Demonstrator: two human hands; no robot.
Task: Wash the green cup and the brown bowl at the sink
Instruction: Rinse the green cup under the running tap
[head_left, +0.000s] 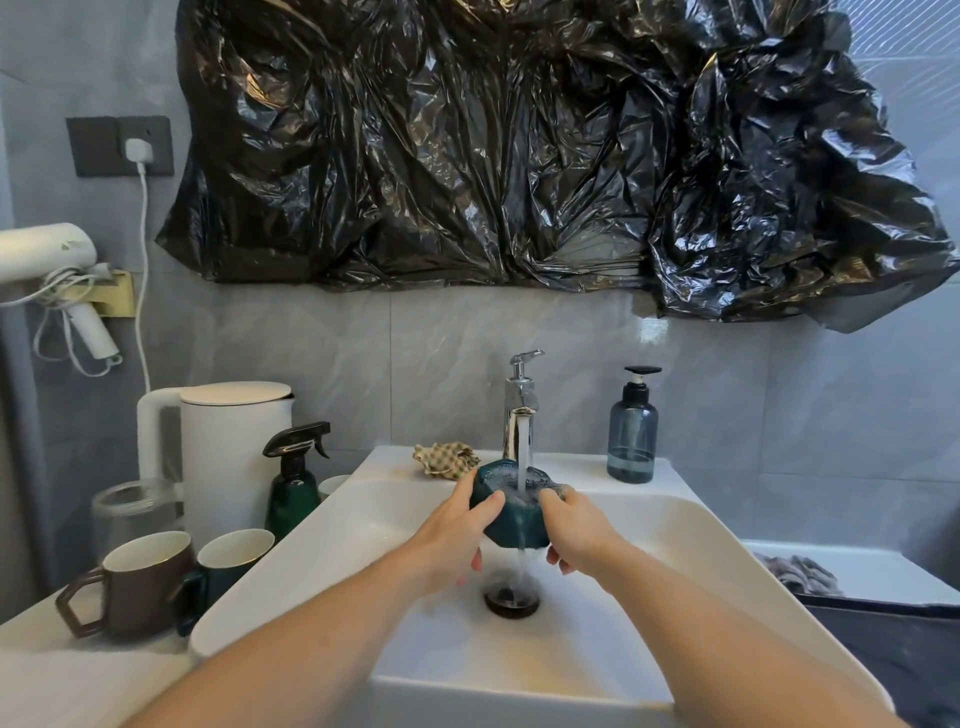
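So both hands are holding the green cup (511, 512) over the middle of the white sink (291, 561), right under the chrome faucet (519, 410). Water is running straight into the cup's open top and spilling down its near side toward the dark drain (511, 597) below. The left hand (457, 535) is wrapping the cup's left side, thumb up near the rim, so that grip is clamped on the cup. The right hand (576, 525) is gripping the right side the same way, fingers curling underneath. Over on the left, a brown mug (132, 584) is sitting on the desk beside another green mug (228, 558), with a dark spray bottle (293, 480) and a white kettle (228, 457) farther back. A checkered cloth (447, 458) is lying on the far sink ledge left of the faucet, and a blue pump bottle (632, 431) is standing to the right.
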